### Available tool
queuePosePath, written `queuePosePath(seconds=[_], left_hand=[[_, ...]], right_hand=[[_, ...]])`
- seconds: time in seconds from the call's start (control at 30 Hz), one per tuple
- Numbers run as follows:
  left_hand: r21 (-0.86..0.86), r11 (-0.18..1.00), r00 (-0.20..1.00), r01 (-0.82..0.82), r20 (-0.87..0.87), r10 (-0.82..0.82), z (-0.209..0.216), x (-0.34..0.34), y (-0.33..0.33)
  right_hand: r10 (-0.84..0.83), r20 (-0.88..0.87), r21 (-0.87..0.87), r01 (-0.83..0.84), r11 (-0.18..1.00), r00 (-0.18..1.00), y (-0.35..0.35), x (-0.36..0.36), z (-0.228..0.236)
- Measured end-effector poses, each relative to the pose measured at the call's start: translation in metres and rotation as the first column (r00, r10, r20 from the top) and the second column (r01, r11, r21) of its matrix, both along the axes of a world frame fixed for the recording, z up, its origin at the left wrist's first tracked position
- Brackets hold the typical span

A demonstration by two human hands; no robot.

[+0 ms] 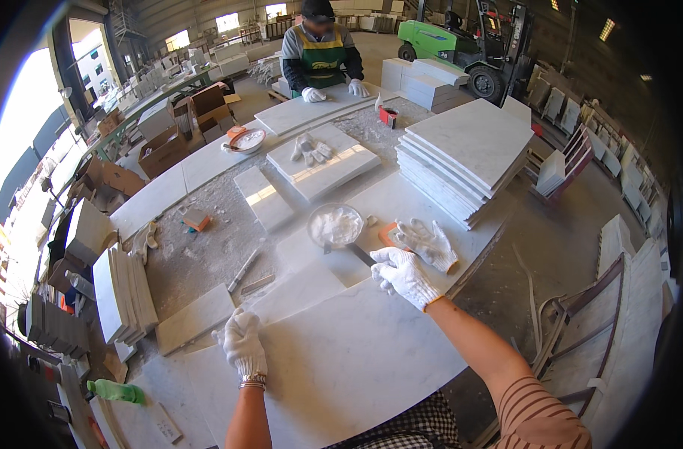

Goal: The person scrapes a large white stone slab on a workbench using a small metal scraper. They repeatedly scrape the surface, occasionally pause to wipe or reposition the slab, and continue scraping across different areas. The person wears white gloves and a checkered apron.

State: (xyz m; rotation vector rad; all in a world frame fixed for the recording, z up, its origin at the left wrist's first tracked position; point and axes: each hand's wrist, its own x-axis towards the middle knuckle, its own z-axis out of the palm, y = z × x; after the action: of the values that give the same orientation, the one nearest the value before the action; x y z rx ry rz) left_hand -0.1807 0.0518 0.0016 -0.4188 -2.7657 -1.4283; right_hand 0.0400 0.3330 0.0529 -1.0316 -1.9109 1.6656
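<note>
My left hand (pixel 242 343), in a white knit glove, is closed above the near white marble slab (pixel 341 337); whatever its fingers hold, if anything, is hidden. My right hand (pixel 405 277), gloved the same way, has curled fingers at the end of a dark handle (pixel 362 256). That handle runs to the rim of a round bowl (pixel 311 224) with white paste (pixel 337 224) in it. I cannot tell whether the handle is part of the bowl or a separate tool. Just beyond my right hand lie an empty white glove (pixel 430 243) and an orange sanding block (pixel 390 235).
Stacked slabs (pixel 465 146) rise at the right, more (pixel 120 295) at the left. Across the table a co-worker (pixel 322 56) rests gloved hands on a slab. A second bowl (pixel 248 141), a red tin (pixel 388 117) and a green bottle (pixel 117 391) stand about. A green forklift (pixel 438 41) is behind.
</note>
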Motion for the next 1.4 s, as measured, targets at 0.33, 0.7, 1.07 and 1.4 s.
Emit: queuePosePath(seconds=[0.33,0.7,1.07,1.4], left_hand=[[-0.045,0.999,0.998,-0.015,0.058,0.018,0.01,0.007,0.003],[-0.082,0.997,0.995,0.006,-0.095,-0.013,0.004,0.005,0.003],[-0.081,0.996,0.985,0.047,-0.161,-0.06,-0.017,-0.01,-0.007],[0.196,0.98,0.998,0.048,0.028,-0.054,-0.018,0.007,-0.013]], right_hand=[[0.005,0.124,-0.051,0.001,0.999,0.992,0.057,-0.054,-0.02],[0.071,0.141,-0.066,-0.062,0.996,0.988,0.065,-0.049,-0.012],[0.06,0.136,-0.086,-0.049,0.995,0.989,0.007,0.052,0.035],[0.1,0.245,-0.074,-0.085,0.994,0.964,-0.066,0.154,0.022]])
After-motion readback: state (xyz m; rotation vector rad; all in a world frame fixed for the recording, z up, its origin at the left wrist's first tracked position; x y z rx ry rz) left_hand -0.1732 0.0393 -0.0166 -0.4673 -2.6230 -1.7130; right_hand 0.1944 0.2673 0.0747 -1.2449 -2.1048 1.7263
